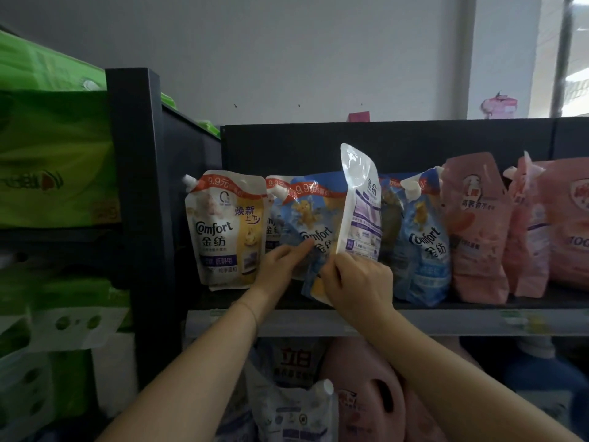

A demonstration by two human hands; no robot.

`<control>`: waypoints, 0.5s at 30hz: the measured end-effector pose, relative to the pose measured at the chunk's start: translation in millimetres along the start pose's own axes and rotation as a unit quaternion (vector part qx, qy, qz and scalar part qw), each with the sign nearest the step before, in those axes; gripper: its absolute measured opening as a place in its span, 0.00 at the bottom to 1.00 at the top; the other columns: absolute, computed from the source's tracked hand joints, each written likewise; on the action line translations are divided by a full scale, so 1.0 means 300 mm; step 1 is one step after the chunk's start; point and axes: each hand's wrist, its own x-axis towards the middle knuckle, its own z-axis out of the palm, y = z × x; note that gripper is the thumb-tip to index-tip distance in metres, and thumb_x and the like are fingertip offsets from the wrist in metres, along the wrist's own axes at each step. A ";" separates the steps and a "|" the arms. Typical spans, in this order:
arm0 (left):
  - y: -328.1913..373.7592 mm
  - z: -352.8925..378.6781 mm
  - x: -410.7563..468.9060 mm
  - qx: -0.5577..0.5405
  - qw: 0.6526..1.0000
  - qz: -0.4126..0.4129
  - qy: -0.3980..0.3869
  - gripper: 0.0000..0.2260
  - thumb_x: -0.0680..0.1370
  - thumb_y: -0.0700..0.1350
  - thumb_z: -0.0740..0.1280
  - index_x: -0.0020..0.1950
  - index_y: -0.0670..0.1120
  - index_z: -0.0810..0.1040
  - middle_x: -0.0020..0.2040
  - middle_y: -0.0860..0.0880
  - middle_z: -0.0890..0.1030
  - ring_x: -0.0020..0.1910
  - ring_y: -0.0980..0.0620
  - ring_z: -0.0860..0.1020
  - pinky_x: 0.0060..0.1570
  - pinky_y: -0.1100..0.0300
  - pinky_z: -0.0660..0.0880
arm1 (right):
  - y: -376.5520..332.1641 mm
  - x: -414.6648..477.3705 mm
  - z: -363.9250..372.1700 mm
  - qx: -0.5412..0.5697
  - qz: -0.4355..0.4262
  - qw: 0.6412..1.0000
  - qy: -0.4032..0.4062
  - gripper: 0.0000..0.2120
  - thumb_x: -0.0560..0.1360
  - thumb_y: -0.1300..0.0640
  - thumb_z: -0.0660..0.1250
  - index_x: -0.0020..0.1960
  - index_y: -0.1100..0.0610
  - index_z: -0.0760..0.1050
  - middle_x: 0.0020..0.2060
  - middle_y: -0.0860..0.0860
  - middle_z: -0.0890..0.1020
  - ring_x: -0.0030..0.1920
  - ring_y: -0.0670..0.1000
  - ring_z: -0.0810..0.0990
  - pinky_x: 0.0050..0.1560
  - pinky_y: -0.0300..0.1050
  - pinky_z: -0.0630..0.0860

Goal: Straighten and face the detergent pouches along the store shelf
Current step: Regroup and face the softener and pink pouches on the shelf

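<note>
Forearms [197,362] rise from the bottom of the frame toward its middle. Beneath them, low in the frame, sit a pink jug [350,393] and a pale pouch [287,409]. Above these the shelf [446,322] crosses the centre. The right hand [357,282] pinches the lower edge of a white pouch [360,202], which stands upright, turned so that its back label shows. Just left, the left hand [280,266] lays straight fingers against a tilted blue pouch [312,224]. A cream pouch [226,228] faces front at centre left; a second blue pouch [424,250] and pink pouches [475,234] stand to the right. Green packs [54,148] fill the left edge, with a grey wall [318,59] behind
</note>
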 end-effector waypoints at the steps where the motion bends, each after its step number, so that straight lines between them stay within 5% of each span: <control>1: 0.006 -0.003 -0.001 -0.009 1.000 -0.024 -0.015 0.15 0.73 0.57 0.70 0.43 0.45 0.82 0.39 0.49 0.83 0.42 0.50 0.79 0.42 0.59 0.73 | -0.010 0.001 -0.001 0.008 -0.001 1.000 0.005 0.17 0.73 0.57 0.59 0.25 0.56 0.66 0.19 0.49 0.70 0.18 0.50 0.66 0.22 0.36 0.56; 5: 0.037 -0.009 -0.031 -0.049 0.992 -0.067 -0.092 0.24 0.74 0.58 0.68 0.61 0.41 0.80 0.54 0.41 0.83 0.56 0.44 0.80 0.61 0.50 0.74 | -0.076 0.024 -0.005 0.056 -0.002 0.998 0.014 0.17 0.75 0.57 0.60 0.27 0.56 0.68 0.21 0.50 0.72 0.20 0.50 0.69 0.19 0.41 0.64; 10: 0.062 -0.051 -0.106 -0.102 0.987 -0.074 -0.104 0.22 0.83 0.50 0.53 0.73 0.39 0.65 0.69 0.41 0.72 0.70 0.40 0.69 0.53 0.57 0.69 | -0.194 0.055 -0.010 0.145 -0.029 0.988 0.034 0.18 0.75 0.58 0.60 0.27 0.57 0.67 0.22 0.50 0.70 0.22 0.47 0.66 0.25 0.38 0.59; 13: 0.052 -0.094 -0.071 -0.160 0.981 -0.087 -0.062 0.16 0.82 0.52 0.56 0.62 0.43 0.72 0.44 0.48 0.82 0.53 0.47 0.78 0.45 0.62 0.74 | -0.224 0.049 -0.008 0.199 -0.062 0.978 0.008 0.20 0.79 0.58 0.57 0.28 0.57 0.66 0.22 0.50 0.70 0.22 0.48 0.66 0.24 0.39 0.60; 15: 0.053 -0.126 -0.063 -0.176 0.980 -0.062 -0.074 0.26 0.76 0.59 0.65 0.62 0.39 0.72 0.28 0.51 0.79 0.35 0.55 0.79 0.33 0.66 0.75 | -0.247 0.044 -0.001 0.218 -0.096 0.971 -0.011 0.22 0.81 0.56 0.53 0.29 0.57 0.67 0.23 0.51 0.70 0.22 0.49 0.67 0.25 0.41 0.60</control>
